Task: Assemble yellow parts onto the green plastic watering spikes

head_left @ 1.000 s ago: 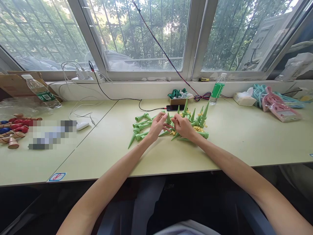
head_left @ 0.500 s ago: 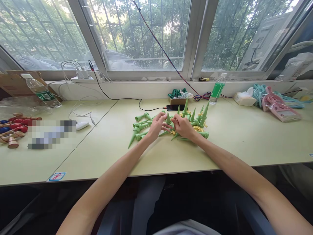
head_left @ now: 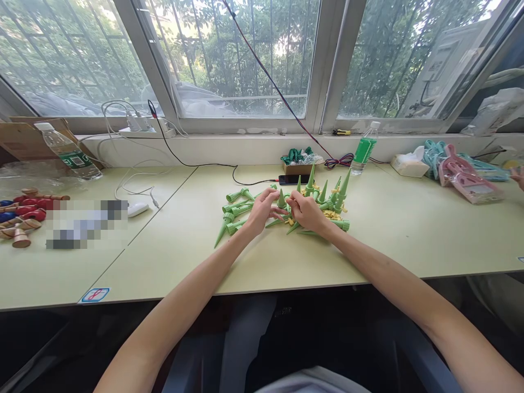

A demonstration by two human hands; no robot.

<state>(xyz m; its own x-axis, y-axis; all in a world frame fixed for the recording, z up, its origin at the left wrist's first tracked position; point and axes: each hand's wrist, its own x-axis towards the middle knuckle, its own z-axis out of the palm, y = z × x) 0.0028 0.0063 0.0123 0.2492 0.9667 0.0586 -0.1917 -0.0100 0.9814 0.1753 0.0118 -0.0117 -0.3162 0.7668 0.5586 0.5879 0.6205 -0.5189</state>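
My left hand [head_left: 263, 212] is curled around a green plastic watering spike [head_left: 281, 200], whose cone points up between my two hands. Right beside it, my right hand [head_left: 305, 210] is closed in a pinch, and what sits between its fingertips is hidden. Small yellow valve pieces [head_left: 333, 215] lie partly under and beside the right hand. More green spikes stand upright behind it, such as a tall cone [head_left: 344, 191]. To the left of my left hand, several green spike parts [head_left: 237, 209] lie on their sides.
Behind the pile are a phone [head_left: 292, 179] on a cable and a small cardboard box [head_left: 297, 168]. A green-labelled bottle [head_left: 363, 148], a tissue box [head_left: 409, 165] and a pink dustpan [head_left: 466, 177] stand right. Wooden toys [head_left: 24, 215] lie left. Another person's hand [head_left: 518, 177] shows at the right edge.
My hands hold almost the same pose and place. Another person's hand has come into view at the far right edge.
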